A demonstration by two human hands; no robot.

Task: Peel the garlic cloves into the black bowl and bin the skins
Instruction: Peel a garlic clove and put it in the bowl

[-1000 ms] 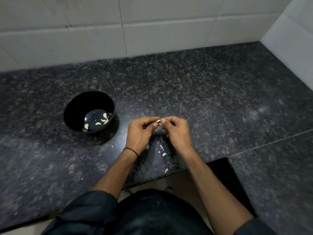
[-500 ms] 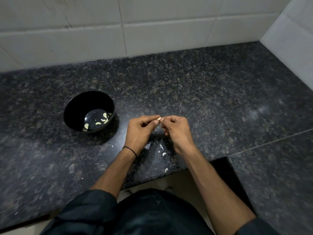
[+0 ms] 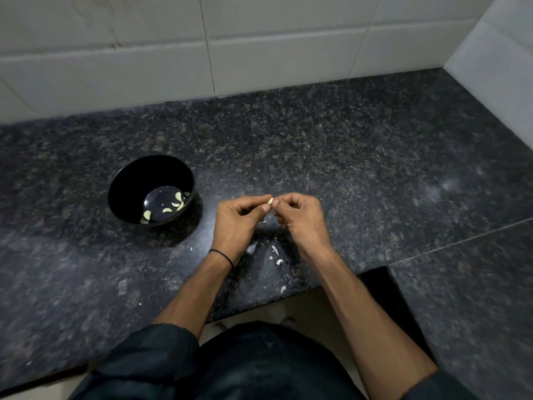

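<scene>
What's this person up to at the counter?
A person is peeling garlic by hand. The left hand and the right hand pinch one garlic clove between their fingertips above the dark stone counter. A few peeled cloves already lie in the black bowl to the left, and scraps of skin lie on the counter under the hands, not yet binned.

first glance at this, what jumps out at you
The left hand and right hand meet mid-frame, pinching one pale garlic clove between their fingertips above the dark granite counter. To their left stands the black bowl with a few peeled cloves at its bottom, and white skins lie scattered on the counter between the wrists.
</scene>
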